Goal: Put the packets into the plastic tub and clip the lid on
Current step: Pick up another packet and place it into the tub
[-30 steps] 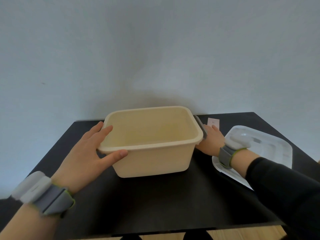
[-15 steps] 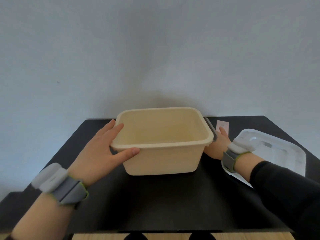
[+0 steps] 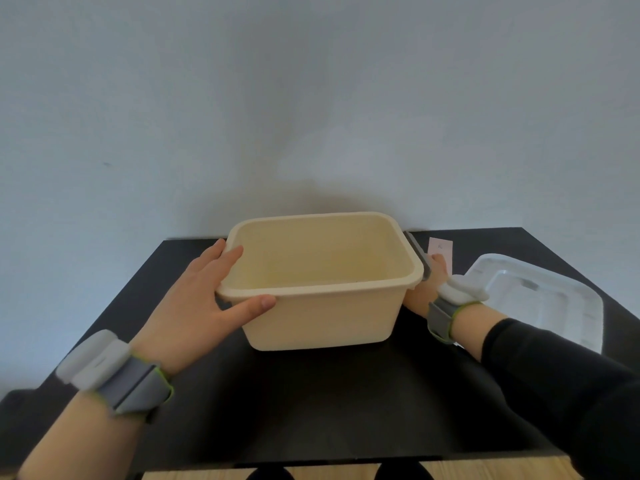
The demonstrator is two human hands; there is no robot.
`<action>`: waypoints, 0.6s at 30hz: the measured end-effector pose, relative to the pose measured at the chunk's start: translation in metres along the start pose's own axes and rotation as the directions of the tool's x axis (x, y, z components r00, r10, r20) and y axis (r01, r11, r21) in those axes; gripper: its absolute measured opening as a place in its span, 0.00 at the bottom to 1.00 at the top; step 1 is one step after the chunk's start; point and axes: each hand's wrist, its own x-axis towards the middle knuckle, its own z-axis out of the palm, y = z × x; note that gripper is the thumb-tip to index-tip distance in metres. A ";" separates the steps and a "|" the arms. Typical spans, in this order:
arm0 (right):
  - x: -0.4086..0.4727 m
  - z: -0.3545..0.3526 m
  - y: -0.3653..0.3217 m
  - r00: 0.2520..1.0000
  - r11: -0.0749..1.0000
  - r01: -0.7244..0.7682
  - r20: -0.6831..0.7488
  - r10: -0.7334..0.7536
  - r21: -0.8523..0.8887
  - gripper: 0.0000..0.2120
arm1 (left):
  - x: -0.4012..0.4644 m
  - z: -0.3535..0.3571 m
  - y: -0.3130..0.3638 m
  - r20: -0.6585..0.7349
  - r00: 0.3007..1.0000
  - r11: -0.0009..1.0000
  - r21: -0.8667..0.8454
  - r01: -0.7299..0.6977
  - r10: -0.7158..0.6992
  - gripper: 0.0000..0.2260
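A cream plastic tub point(image 3: 322, 327) stands open and empty in the middle of the black table point(image 3: 346, 403). My left hand point(image 3: 194, 306) grips its left rim, thumb along the front edge and fingers over the side. My right hand point(image 3: 424, 289) holds the tub's right side under the grey clip point(image 3: 417, 252), mostly hidden by the tub. The clear lid point(image 3: 540, 299) lies flat on the table to the right. A pale pink packet point(image 3: 441, 249) lies flat behind my right hand.
A plain grey wall rises just behind the table. The table's front edge runs near the bottom of the view, with wooden floor point(image 3: 485, 471) below it. Both wrists wear grey bands.
The tub and both hands sit further right in the view than a second ago. Both hands keep the same hold on the tub.
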 end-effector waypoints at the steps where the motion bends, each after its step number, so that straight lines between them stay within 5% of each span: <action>1: 0.000 0.002 0.001 0.999 0.999 0.035 0.007 -0.035 0.029 0.08 | 0.000 0.000 0.000 -0.003 1.000 1.000 -0.005 -0.001 0.001 0.48; 3: 0.004 0.003 0.003 0.993 0.989 0.080 -0.091 -0.069 0.124 0.08 | -0.001 0.000 0.001 -0.006 1.000 1.000 -0.015 -0.002 0.002 0.49; 9: 0.008 -0.026 0.000 0.966 0.990 0.136 -0.226 -0.125 0.036 0.02 | -0.001 0.000 0.003 -0.012 1.000 1.000 -0.016 -0.005 0.004 0.49; 12: 0.009 -0.039 0.003 0.947 0.979 0.092 -0.321 -0.029 0.184 0.14 | -0.001 0.000 0.002 -0.016 1.000 1.000 -0.020 -0.004 0.004 0.47; 18: 0.008 -0.062 -0.001 0.883 0.828 0.141 -0.448 0.143 0.543 0.16 | 0.000 0.001 0.001 -0.023 1.000 1.000 -0.021 -0.005 0.004 0.47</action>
